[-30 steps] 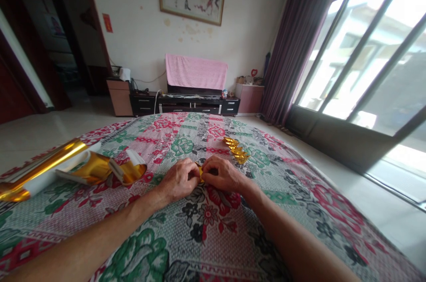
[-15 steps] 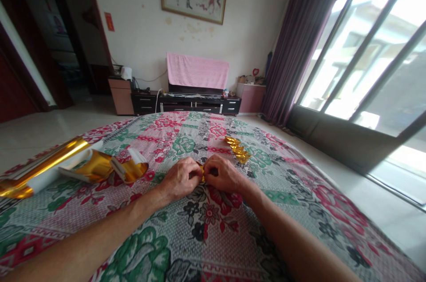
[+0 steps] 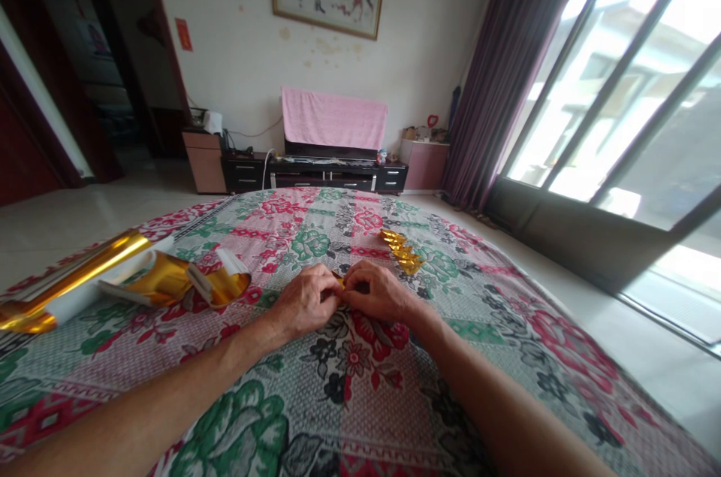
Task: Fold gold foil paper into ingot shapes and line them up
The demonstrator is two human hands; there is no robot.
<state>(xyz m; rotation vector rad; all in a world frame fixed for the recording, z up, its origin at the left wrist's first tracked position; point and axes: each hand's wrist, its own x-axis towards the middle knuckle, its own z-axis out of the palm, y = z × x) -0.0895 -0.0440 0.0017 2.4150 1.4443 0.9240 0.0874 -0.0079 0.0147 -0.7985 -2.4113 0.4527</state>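
My left hand (image 3: 304, 303) and my right hand (image 3: 378, 292) meet at the middle of a round table covered by a flowered cloth (image 3: 349, 379). Both have their fingers pinched together on a small piece of gold foil paper (image 3: 339, 282), of which only a sliver shows between the fingertips. Beyond my right hand lies a short row of folded gold paper pieces (image 3: 402, 252).
At the left of the table lie curled sheets of gold foil paper (image 3: 169, 280) and a long gold roll (image 3: 67, 288). Behind the table stand a low dark cabinet with a pink towel (image 3: 333, 121), a framed picture on the wall, a purple curtain and large windows on the right.
The hands have stayed together on the gold piece, fingers shifting slightly; less of the gold shows between them now. The view has moved a little.
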